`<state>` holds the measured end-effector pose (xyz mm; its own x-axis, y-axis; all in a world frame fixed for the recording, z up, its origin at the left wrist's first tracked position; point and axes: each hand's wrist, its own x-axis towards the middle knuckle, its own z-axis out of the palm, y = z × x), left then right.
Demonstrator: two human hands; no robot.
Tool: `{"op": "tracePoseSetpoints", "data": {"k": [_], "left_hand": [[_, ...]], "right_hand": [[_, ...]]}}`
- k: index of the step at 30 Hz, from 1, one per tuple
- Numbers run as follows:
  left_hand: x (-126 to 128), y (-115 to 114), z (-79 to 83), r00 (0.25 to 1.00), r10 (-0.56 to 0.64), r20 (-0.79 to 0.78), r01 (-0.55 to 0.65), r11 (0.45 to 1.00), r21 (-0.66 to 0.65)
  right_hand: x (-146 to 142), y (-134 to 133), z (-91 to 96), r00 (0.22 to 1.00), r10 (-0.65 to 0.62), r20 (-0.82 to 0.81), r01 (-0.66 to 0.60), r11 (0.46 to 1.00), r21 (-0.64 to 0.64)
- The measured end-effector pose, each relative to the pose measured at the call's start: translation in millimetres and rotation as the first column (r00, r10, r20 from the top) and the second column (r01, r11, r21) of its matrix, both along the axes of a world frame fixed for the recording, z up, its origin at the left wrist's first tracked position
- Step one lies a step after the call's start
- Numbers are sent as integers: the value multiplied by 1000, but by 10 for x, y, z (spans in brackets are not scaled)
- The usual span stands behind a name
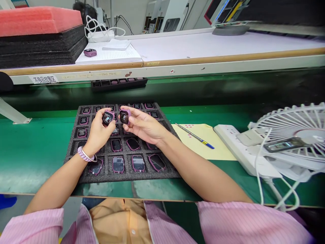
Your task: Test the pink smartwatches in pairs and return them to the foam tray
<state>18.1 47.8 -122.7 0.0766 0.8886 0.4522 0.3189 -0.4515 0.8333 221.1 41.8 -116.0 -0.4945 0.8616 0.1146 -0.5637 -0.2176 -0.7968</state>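
My left hand (100, 133) is closed around a purple smartwatch (107, 117) without a strap, its lit screen facing up toward me. Close beside it, my right hand (146, 124) pinches a second purple smartwatch (124, 116) between thumb and fingers, also with something lit on its face. Both watches are held above a dark grey foam tray (106, 177). Rows of similar purple watches lie in its compartments, such as a watch with a dark screen (138, 163) in the front row. Some of the tray's middle is hidden behind my hands.
Right of the tray lie a yellow sheet (218, 149) with a pen (195, 136), a white power strip (236, 145) and a white fan (294, 132). On the raised shelf are stacked foam trays (40, 47), papers (114, 54) and another purple watch (90, 52). Beneath it sits a smaller black tray (119, 86).
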Motion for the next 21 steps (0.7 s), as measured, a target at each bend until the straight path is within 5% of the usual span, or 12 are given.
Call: {"op": "tracePoseSetpoints", "data": {"k": [21], "left_hand": [[16,-23,20,999,25,-48,-21,996,90]], "right_hand": [[-25,-40,56,999,-9,-39,9,1000,18]]}}
